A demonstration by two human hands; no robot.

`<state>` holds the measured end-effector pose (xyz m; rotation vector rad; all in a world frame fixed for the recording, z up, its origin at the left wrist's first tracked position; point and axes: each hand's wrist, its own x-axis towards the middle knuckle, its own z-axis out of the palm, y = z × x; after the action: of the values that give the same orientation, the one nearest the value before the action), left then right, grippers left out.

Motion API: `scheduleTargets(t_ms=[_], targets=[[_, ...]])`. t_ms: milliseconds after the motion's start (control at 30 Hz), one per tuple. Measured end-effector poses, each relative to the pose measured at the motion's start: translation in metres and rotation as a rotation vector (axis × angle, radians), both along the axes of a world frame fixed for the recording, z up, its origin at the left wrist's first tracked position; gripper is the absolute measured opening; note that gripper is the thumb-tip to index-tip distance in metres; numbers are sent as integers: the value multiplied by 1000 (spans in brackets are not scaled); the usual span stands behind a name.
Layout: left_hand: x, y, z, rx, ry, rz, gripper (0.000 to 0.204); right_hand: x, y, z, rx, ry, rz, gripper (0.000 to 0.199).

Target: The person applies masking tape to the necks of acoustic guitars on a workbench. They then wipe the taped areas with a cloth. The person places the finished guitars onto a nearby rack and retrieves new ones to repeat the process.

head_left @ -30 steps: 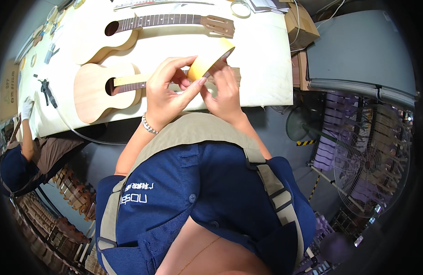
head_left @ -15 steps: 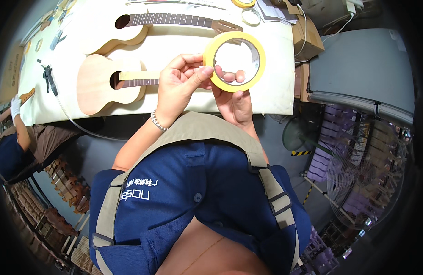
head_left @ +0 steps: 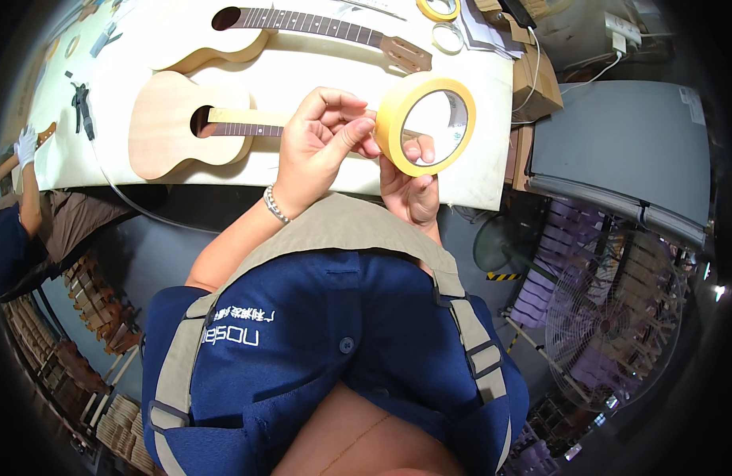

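Note:
A wide roll of yellow tape is held up over the worktable's near edge. My right hand grips it from below, with fingertips showing through the open core and the thumb low outside the rim. At the roll's left edge, my left hand has thumb and forefinger pinched on the tape; any loose end there is too small to make out. Behind my left hand lies a pale unfinished guitar body, its fretted neck running under my hands. A short yellow strip sits along the fingerboard's upper end.
Another unfinished guitar lies farther back. Tape rolls and papers are at the far right, near a cardboard box. A black air gun with hose lies left. A co-worker's gloved hand is at far left; a fan stands right.
The tape roll has moved a little right and nearer to me, turning to show more of its outer side. Slightly more space separates my left hand from the roll. My view has shifted slightly.

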<state>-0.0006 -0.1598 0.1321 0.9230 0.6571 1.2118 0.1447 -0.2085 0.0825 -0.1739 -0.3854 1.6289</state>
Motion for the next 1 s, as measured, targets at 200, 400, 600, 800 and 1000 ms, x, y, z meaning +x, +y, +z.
scheduleTargets(t_ms=[200,400,600,800,1000], targets=[[-11,8,4,52,117,-68,12,0,0,0,6,35,48,30],[-19,13,6,99,198,-91,10,2,2,4,-8,5,66,29],[-22,17,5,82,216,-157,8,3,3,-1,10,34,76,27],[-19,13,-3,315,507,-110,8,0,2,1,-91,72,-38,24],[-20,16,-9,397,593,67,29,18,-3,-10,-171,71,-105,26]])
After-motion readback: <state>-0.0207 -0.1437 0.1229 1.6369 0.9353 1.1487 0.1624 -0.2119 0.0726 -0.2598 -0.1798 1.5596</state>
